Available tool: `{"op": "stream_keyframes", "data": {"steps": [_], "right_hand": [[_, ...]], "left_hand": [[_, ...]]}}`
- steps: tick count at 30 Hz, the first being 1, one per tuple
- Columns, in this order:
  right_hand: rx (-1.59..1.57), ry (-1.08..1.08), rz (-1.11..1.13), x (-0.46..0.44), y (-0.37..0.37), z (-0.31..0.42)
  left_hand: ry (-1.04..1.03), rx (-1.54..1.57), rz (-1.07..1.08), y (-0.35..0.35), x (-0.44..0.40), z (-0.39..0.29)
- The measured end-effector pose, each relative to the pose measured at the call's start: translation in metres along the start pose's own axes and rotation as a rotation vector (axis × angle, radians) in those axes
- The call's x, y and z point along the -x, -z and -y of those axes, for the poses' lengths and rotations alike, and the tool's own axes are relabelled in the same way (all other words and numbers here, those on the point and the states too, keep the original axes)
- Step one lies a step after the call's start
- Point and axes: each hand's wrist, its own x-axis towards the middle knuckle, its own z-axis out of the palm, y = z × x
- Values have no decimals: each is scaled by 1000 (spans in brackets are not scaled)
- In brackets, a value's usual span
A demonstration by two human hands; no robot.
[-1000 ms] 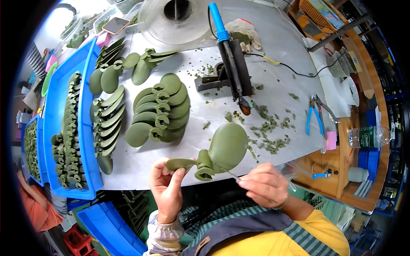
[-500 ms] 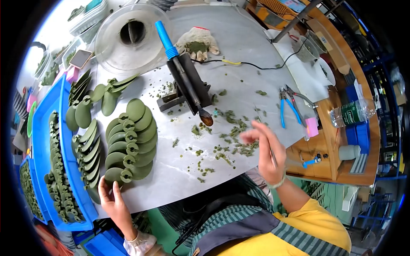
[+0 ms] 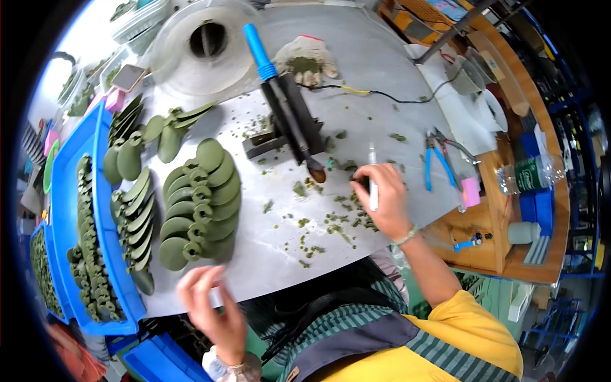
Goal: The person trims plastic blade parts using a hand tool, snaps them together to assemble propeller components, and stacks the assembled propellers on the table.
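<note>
In my right hand (image 3: 386,200) is a slim white pen-like tool (image 3: 373,184), pinched upright, its thin tip pointing to the far side of the table. Small green scraps (image 3: 337,223) lie scattered beside that hand. My left hand (image 3: 213,309), slightly blurred, hovers at the table's near edge with fingers loosely curled and apart, nothing visible in it. Just beyond it lies an overlapping row of flat green oval pieces with notched rings (image 3: 203,204). A soldering iron (image 3: 289,114) with a blue handle rests in a black stand, its brown tip toward me.
More green pieces (image 3: 137,216) lie left of the row, beside a blue tray (image 3: 100,191) holding others. A clear round dish (image 3: 172,51) and a glove (image 3: 309,54) are at the back. Blue-handled pliers (image 3: 437,165) and a pink block (image 3: 470,191) lie right.
My left hand has left the near end of the green row and moved right, toward me. My right hand has moved left and now shows the white tool upright.
</note>
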Motion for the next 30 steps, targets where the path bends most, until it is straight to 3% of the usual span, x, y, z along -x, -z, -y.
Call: {"op": "stream_keyframes", "data": {"steps": [3, 8, 9, 14, 17, 20, 23, 26, 29, 30], "right_hand": [[-234, -22, 7, 5, 22, 42], [-448, 233, 482, 12, 54, 94], [-466, 240, 473, 13, 53, 96], [-572, 224, 429, 16, 43, 100], [-581, 198, 405, 17, 39, 104], [-539, 168, 383, 14, 39, 108], [-585, 151, 393, 6, 49, 103], [-655, 163, 331, 5, 54, 97], [-805, -138, 404, 2, 65, 115], [-1003, -309, 264, 11, 54, 124]], "left_hand": [[-64, 195, 267, -10, -6, -24], [99, 709, 432, -37, -7, -52], [89, 759, 470, -40, -5, -48], [466, 1078, 620, -34, 3, -40], [589, 1241, 594, -33, 3, -42], [457, 1138, 668, -29, -2, -34], [710, 1290, 601, -28, 2, -28], [804, 1363, 453, -31, 5, -18], [894, 1391, 354, -33, 4, -19], [894, 1393, 340, -35, 5, -19]]}}
